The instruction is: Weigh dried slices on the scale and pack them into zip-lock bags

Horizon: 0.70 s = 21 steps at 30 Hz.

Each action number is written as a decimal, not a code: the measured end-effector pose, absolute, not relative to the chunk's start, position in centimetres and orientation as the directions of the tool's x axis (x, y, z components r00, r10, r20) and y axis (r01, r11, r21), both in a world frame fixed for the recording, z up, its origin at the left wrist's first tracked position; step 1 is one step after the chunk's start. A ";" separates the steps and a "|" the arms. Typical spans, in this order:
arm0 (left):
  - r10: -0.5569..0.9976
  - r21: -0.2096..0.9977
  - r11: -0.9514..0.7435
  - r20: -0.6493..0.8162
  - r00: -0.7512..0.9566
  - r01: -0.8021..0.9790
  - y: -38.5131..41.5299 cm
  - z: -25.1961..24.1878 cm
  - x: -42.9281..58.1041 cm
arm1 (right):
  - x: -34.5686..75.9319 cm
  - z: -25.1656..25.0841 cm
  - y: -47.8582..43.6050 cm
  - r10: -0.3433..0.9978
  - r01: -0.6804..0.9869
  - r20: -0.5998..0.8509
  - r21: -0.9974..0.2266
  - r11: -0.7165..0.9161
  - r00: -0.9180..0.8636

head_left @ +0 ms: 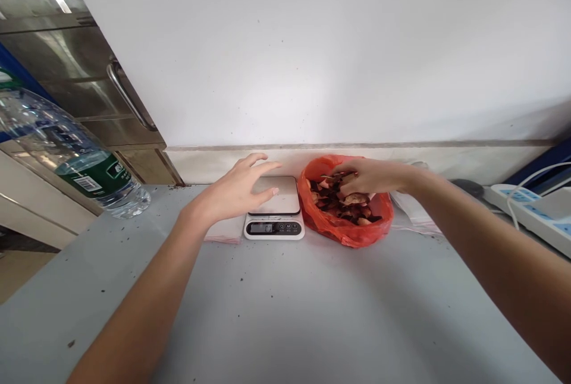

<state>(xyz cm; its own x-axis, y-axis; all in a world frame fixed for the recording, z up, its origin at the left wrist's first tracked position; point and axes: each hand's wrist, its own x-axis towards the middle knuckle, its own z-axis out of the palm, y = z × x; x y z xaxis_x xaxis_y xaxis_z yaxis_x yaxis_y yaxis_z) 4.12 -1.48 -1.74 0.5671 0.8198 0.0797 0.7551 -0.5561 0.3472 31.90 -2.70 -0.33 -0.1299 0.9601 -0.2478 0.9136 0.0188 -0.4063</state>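
On the head view, I saw my left hand [241,189] spread and gripping nothing, its fingers over the white scale [282,205], near centre toward six o'clock. Just beside that, at its three o'clock, the red bag [319,217] sat on the table [267,324] with dark pieces [357,210] inside. My right hand [373,175] reached in among them; I couldn't tell whether it grasped any. A bottle [100,173] stood toward nine o'clock.

Bag [345,234]: red-orange. Pieces [357,213] inside: dark brown, pinkish. Scale [283,201]: white, black panel [275,227]. Tabletop [285,318]: grey (dark specks scattered). Bottle label [102,175], left: green.
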 end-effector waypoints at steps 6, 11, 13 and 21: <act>0.815 0.339 -0.551 0.019 0.580 0.763 -1.5 -1.7 4.2 | 32.3 -1.1 -2.5 0.957 0.842 -0.287 -0.526 -0.117 -0.046; 0.786 0.334 -0.592 0.039 0.617 0.734 -1.5 -1.8 4.3 | 32.1 -1.6 -2.2 0.971 0.894 -0.241 -0.434 -0.108 0.001; 0.777 0.336 -0.602 0.035 0.629 0.725 -1.5 -1.9 4.4 | 32.2 -1.7 -2.1 0.967 0.884 -0.252 -0.460 -0.087 -0.036; 0.778 0.335 -0.574 -0.060 0.625 0.747 -1.2 -1.5 3.6 | 31.7 0.3 -3.0 0.940 0.753 -0.254 -0.657 0.006 -0.229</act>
<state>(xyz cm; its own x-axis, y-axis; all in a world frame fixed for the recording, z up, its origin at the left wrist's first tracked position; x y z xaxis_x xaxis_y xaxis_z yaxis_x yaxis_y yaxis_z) 3.60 -1.15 -1.48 0.6249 0.7785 -0.0595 0.7472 -0.5742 0.3345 31.75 -2.98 0.27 -0.2291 0.9397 -0.2538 0.7535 0.0061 -0.6574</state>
